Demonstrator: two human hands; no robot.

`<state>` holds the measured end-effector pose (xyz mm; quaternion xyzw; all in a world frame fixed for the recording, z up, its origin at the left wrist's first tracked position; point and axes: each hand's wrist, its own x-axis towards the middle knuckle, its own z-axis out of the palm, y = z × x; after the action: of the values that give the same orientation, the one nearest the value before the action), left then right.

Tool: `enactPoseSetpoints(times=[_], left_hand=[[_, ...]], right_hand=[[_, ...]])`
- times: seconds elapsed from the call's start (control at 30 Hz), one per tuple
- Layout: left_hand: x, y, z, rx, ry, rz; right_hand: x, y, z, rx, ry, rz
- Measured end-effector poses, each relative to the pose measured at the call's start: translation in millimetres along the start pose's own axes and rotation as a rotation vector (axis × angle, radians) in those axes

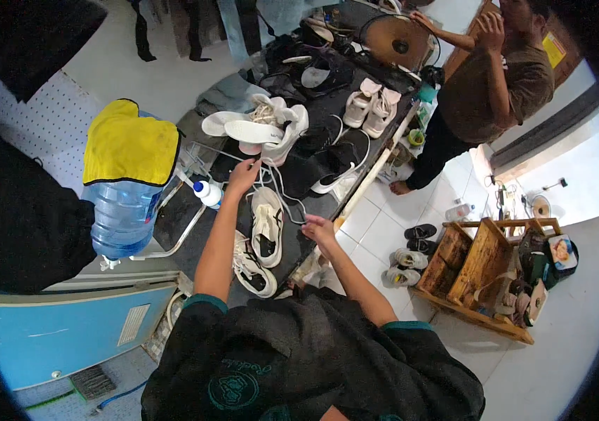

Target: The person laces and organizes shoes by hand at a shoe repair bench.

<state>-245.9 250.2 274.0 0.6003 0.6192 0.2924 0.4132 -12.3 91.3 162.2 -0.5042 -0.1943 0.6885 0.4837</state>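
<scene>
A white shoelace [285, 194] hangs in loops over the dark table [173, 235]. My right hand [318, 230] pinches it near the table's right edge. My left hand [244, 175] is closed at the lace's other side, below a pinkish pad and a white insole [254, 132]. Between my forearms rest two off-white sneakers with dark stripes, one sneaker [267, 223] beside the other sneaker [250, 270]. Just past my left hand, white shoes [295, 133] and insoles lie piled. A white bottle with a blue cap [207, 194] is next to my left forearm.
Black shoes [324, 158] and pale pink sneakers [371, 109] line the table's right side. A blue water jug [124, 217] under a yellow cover stands left. Another person [489, 91] is at the far right, by a round fan [397, 43]. A wooden rack [485, 263] stands on the tiled floor.
</scene>
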Motion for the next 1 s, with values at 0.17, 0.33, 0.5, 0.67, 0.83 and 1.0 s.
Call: enactPoseSetpoints(times=[0.17, 0.33, 0.5, 0.67, 0.83, 1.0], left_hand=[[-96, -40, -11, -0.101, 0.086, 0.058], [-224, -64, -10, 0.253, 0.303, 0.04], [-282, -96, 19, 0.118, 0.443, -0.224], [-265, -94, 28, 0.06, 0.476, -0.226], [-274, -111, 18, 0.118, 0.476, -0.078], [-274, -89, 22, 0.453, 0.577, -0.079]], right_hand=[[-10, 31, -5, -0.673, 0.183, -0.105], [-54, -4, 52, -0.919, -0.139, -0.411], [-79, 10, 117, -1.149, -0.624, -0.77], [-62, 42, 137, -1.37, -0.59, -0.856], [-71, 49, 154, -1.62, -0.516, -0.733], [-64, 54, 147, -1.462, -0.562, -0.716]])
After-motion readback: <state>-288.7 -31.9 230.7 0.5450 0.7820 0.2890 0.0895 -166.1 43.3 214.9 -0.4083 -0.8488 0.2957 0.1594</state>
